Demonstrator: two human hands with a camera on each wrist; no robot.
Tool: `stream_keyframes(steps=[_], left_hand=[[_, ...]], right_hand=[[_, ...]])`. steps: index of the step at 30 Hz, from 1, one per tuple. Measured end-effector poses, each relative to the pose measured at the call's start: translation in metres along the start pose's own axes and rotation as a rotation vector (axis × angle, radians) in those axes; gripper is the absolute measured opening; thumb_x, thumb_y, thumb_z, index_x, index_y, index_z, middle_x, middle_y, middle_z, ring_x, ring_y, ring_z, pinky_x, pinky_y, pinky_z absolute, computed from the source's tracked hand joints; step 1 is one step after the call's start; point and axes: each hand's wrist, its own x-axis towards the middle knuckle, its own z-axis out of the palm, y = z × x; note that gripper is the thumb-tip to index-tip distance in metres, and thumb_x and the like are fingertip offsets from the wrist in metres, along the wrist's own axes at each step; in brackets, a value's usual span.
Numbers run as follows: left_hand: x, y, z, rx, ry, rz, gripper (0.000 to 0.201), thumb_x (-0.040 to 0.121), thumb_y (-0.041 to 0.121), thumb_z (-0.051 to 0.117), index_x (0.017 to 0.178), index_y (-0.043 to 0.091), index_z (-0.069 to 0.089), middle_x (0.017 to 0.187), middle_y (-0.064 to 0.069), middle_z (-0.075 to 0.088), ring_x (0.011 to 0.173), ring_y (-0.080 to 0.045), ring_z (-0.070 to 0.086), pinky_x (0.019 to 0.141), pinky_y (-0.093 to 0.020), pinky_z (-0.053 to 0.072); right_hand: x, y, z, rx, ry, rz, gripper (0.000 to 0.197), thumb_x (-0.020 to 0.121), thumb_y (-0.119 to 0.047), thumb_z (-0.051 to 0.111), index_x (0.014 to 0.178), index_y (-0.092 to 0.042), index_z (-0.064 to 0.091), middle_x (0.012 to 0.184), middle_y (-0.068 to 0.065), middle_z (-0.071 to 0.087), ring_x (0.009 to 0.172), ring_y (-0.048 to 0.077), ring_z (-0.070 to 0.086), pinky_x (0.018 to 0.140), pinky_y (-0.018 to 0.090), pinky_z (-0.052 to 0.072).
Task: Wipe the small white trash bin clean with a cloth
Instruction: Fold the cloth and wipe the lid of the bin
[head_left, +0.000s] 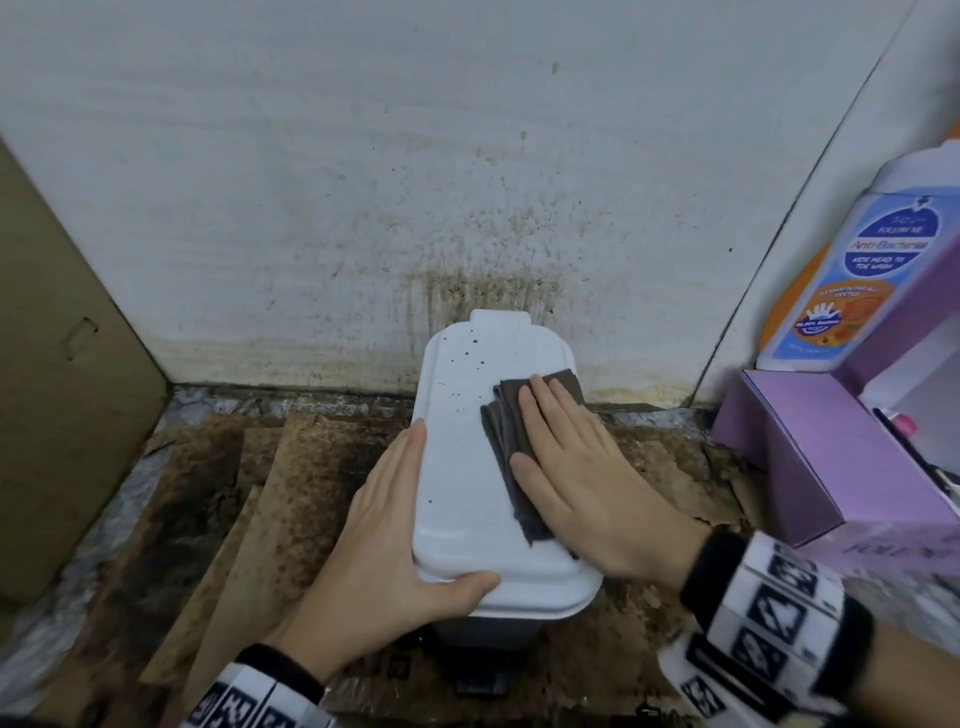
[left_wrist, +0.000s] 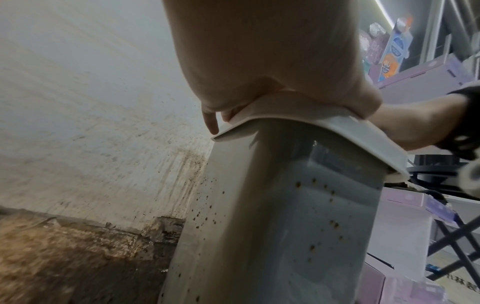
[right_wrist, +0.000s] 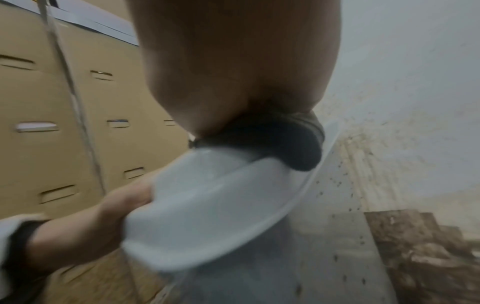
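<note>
The right hand (head_left: 582, 478), fingers (head_left: 543, 402) flat, is pressing the grey cloth (head_left: 501, 436) at 3 o'clock on the trash bin (head_left: 462, 441) lid; the left hand (head_left: 384, 525), thumb curled over, is clasping its 8 o'clock rim.

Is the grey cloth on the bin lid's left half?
No, the folded grey cloth lies right of centre on the white plastic lid, under the right hand.

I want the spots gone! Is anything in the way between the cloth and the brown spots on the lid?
Nothing visible is. The right hand presses the cloth on the right side of the lid; the spots sit far left, with only bare lid between. The left hand grips the near-left edge, off that path.
</note>
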Motion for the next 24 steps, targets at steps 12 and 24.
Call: stream_keyframes(steps=[12, 24], left_hand=[[0.000, 0.002, -0.002, -0.016, -0.024, -0.007, 0.131, 0.070, 0.080, 0.072, 0.163, 0.035, -0.008, 0.170, 0.021, -0.004, 0.158, -0.003, -0.004, 0.127, -0.051, 0.018], [-0.005, 0.006, -0.002, -0.050, 0.016, -0.057, 0.134, 0.062, 0.086, 0.071, 0.163, 0.038, -0.003, 0.168, 0.028, -0.001, 0.155, 0.005, -0.001, 0.128, -0.046, 0.015]], right_hand=[[0.079, 0.037, -0.010, -0.005, 0.014, 0.037, 0.067, 0.111, -0.041, 0.017, 0.163, -0.005, -0.007, 0.172, 0.009, -0.015, 0.158, 0.021, -0.017, 0.129, 0.041, -0.003], [-0.040, -0.029, 0.024, 0.027, 0.105, 0.033, 0.073, 0.098, -0.053, -0.004, 0.161, -0.019, -0.019, 0.168, -0.007, -0.029, 0.150, 0.005, -0.034, 0.128, 0.034, -0.011]])
